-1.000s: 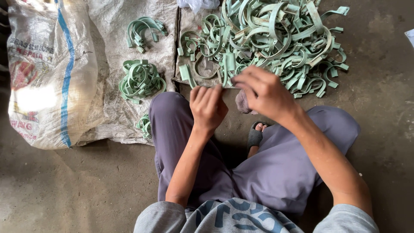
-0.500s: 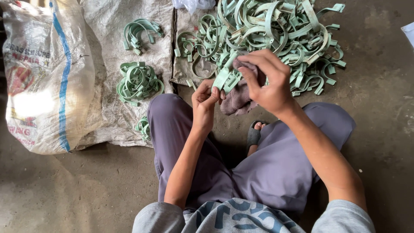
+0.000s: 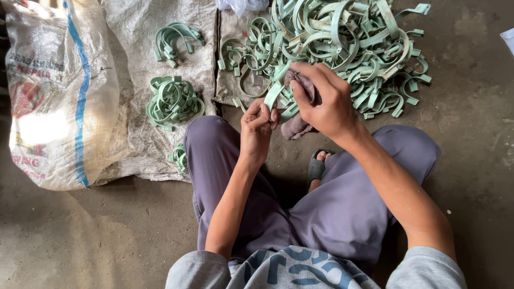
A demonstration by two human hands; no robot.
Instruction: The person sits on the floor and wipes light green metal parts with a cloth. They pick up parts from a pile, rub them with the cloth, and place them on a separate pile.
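So the person's sitting on the concrete floor (image 3: 107,235) with the left hand (image 3: 257,128) pinched shut on the lower end of a pale green clamp strip (image 3: 274,93), while the right hand (image 3: 324,101) is closed around a purplish rag (image 3: 300,126) pressed against that same strip, just at the near edge of the big heap of green clamps (image 3: 342,48). Off to the left, on the woven sack mat (image 3: 134,59), there are three smaller bunches of clamps, one of them a neat round stack (image 3: 174,101), and a stuffed white sack with a blue stripe (image 3: 59,96) sits at the mat's left edge.
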